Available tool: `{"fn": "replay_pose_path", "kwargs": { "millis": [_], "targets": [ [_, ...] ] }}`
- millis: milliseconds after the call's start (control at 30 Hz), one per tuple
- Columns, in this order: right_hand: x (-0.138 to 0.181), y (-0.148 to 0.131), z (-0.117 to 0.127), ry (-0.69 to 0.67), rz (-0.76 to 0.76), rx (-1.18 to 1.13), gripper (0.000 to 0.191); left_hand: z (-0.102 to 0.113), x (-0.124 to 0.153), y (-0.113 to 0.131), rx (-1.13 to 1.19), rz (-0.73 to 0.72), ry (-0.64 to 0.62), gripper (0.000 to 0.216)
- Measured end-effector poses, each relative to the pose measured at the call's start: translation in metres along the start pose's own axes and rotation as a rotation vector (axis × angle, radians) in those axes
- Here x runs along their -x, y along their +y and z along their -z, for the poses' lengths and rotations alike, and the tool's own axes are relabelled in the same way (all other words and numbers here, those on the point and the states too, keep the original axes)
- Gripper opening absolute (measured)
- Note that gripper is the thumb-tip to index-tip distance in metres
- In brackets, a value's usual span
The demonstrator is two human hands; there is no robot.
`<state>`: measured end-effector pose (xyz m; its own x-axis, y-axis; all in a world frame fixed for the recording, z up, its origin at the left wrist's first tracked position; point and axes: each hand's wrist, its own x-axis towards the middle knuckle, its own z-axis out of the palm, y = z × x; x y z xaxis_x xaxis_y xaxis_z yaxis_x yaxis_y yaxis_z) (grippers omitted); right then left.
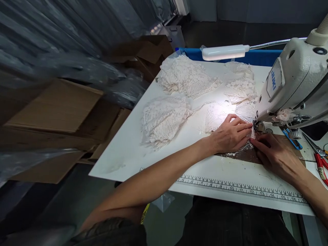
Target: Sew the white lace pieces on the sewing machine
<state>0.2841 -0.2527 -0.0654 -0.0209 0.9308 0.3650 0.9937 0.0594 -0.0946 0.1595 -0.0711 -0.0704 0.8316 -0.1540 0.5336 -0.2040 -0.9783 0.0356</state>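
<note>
The left hand [229,136] and right hand [275,153] lie flat, fingers stretched out and pressing rather than gripping, and pin one small white lace piece [249,145] to the white surface [133,147] at the cream sewing machine [294,82]. Two big white lace heaps [164,118] lie beyond, under one white lamp [225,52]. One pair of red-handled scissors [320,164] rests at the right.

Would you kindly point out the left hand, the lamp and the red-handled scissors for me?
left hand [230,136], head view, back of the hand.
lamp [225,52], head view, middle of its white head.
red-handled scissors [322,166], head view, red handle.
</note>
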Motion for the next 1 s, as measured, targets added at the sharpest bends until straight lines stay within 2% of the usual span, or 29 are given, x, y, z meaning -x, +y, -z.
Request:
{"fn": "replay_pose_path", "kwargs": {
  "millis": [200,367,667,1000],
  "targets": [
    [-0.004,-0.0002,0.0053,0.004,0.052,-0.028,0.029,-0.0002,0.0006,-0.0012,0.065,0.028,-0.043,0.029],
    [-0.0034,-0.0005,0.0034,0.002,0.018,-0.041,0.031,0.0013,0.0002,-0.0007,0.093,0.058,-0.109,0.031],
    [-0.0029,0.0005,0.006,-0.006,0.002,-0.072,0.031,0.0034,0.0001,0.0015,0.061,0.063,-0.115,0.031],
    [-0.0034,0.0047,0.005,0.043,-0.052,-0.189,0.029,0.0024,0.0017,-0.0033,0.059,0.041,-0.151,0.032]
  ]
}}
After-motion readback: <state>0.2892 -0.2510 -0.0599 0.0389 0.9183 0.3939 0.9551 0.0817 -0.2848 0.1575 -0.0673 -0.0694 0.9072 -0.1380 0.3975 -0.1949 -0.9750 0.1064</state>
